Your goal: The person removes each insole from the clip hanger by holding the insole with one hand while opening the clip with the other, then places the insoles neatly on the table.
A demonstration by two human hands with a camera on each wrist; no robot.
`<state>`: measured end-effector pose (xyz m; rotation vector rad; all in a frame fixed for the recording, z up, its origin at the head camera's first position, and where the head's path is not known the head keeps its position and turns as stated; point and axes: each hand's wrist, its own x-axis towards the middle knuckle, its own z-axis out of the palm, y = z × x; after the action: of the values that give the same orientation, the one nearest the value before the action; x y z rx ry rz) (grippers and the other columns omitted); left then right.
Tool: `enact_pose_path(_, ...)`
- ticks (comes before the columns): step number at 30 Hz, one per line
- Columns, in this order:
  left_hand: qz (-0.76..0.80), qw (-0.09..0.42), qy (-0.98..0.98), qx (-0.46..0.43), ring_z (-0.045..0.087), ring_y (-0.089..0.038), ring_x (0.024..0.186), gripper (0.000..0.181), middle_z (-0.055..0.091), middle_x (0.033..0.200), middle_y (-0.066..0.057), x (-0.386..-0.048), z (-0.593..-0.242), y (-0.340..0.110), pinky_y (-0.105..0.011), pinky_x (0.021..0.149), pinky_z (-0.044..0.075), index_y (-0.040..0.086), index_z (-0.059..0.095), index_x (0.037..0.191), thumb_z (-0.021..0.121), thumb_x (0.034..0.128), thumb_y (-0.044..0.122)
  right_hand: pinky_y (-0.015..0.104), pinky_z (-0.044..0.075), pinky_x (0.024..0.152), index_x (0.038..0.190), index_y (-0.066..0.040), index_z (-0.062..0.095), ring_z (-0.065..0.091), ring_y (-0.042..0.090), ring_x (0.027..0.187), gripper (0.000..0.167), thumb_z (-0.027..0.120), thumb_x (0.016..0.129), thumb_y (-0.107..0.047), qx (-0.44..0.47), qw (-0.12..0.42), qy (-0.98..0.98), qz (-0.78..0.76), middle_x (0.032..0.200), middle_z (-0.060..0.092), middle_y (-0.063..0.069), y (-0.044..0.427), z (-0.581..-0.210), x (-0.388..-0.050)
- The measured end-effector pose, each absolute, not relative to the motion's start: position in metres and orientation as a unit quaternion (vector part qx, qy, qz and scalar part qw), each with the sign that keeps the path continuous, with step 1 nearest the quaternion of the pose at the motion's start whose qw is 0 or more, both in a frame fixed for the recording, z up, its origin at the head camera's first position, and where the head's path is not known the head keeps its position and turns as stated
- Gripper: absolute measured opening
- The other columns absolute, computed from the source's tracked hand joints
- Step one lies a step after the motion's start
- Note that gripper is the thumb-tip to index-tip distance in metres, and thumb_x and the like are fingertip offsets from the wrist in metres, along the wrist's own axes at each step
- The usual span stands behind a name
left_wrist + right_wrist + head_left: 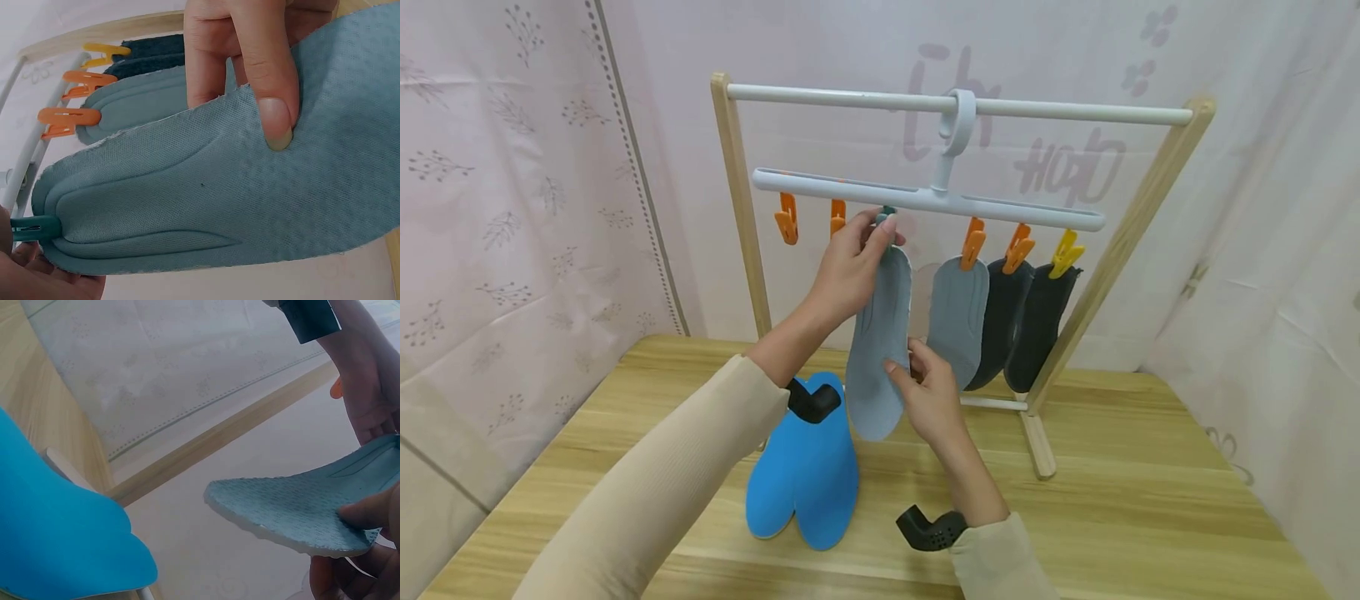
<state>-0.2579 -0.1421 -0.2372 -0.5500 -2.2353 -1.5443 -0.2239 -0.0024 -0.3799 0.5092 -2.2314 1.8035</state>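
Observation:
A grey-blue insole (880,358) hangs upright below the white hanger bar (850,187), its top end in a dark green clip (37,227). The left hand (850,271) pinches that clip at the insole's upper end. Lower down, the right hand (931,387) holds the insole's edge, thumb on its front face and fingers behind, as the right wrist view (369,519) also shows. To the right hang another grey-blue insole (957,317) and two black ones (1004,321), (1041,329), each from its own clip.
Blue insoles (823,475) lie on the wooden table (1120,500) at the rack's left foot. Two orange clips (787,220), (838,218) hang at the hanger's left. The rack has wooden side posts (741,192) and a white top rod (1075,110). Patterned curtains surround the table.

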Motion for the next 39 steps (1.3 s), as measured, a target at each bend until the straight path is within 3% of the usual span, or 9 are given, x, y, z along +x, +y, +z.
enact_pose_path(14, -0.565, 0.181, -0.779, -0.206, 0.057, -0.025, 0.127, 0.043, 0.068, 0.125, -0.015, -0.2592, -0.2351, -0.1386, -0.041, 0.112, 0.043, 0.005, 0.045, 0.146, 0.042, 0.1104, 0.028, 0.029, 0.052, 0.075, 0.133, -0.012, 0.065, 0.067, 0.016, 0.087, 0.034, 0.064, 0.099, -0.012, 0.181, 0.118, -0.760, 0.613, 0.110, 0.076, 0.014, -0.0020, -0.3799, -0.2243)
enact_pose_path(19, -0.564, 0.182, -0.779, -0.204, 0.059, -0.024, 0.123, 0.040, 0.068, 0.121, -0.015, -0.2590, -0.2342, -0.1381, -0.040, 0.111, 0.044, 0.005, 0.048, 0.142, 0.043, 0.1100, 0.028, 0.030, 0.053, 0.079, 0.133, -0.013, 0.065, 0.069, 0.017, 0.092, 0.034, 0.064, 0.099, -0.012, 0.180, 0.117, -0.762, 0.611, 0.111, 0.077, 0.014, -0.0022, -0.3795, -0.2242)
enact_pose_path(34, -0.575, 0.159, -0.785, -0.168, 0.058, -0.020, 0.121, 0.042, 0.070, 0.120, -0.011, -0.2593, -0.2318, -0.1394, -0.036, 0.104, 0.043, 0.007, 0.051, 0.139, 0.049, 0.1076, 0.036, 0.025, 0.047, 0.071, 0.128, -0.010, 0.067, 0.059, 0.014, 0.078, 0.029, 0.064, 0.099, -0.010, 0.183, 0.104, -0.756, 0.619, 0.102, 0.076, 0.018, -0.0034, -0.3786, -0.2230)
enact_pose_path(39, -0.580, 0.163, -0.782, -0.160, 0.060, -0.018, 0.120, 0.040, 0.072, 0.117, -0.010, -0.2607, -0.2313, -0.1394, -0.034, 0.101, 0.043, 0.009, 0.054, 0.136, 0.051, 0.1068, 0.036, 0.027, 0.050, 0.075, 0.132, -0.011, 0.065, 0.064, 0.016, 0.086, 0.033, 0.064, 0.099, -0.010, 0.182, 0.099, -0.756, 0.621, 0.108, 0.076, 0.016, -0.0035, -0.3780, -0.2227)
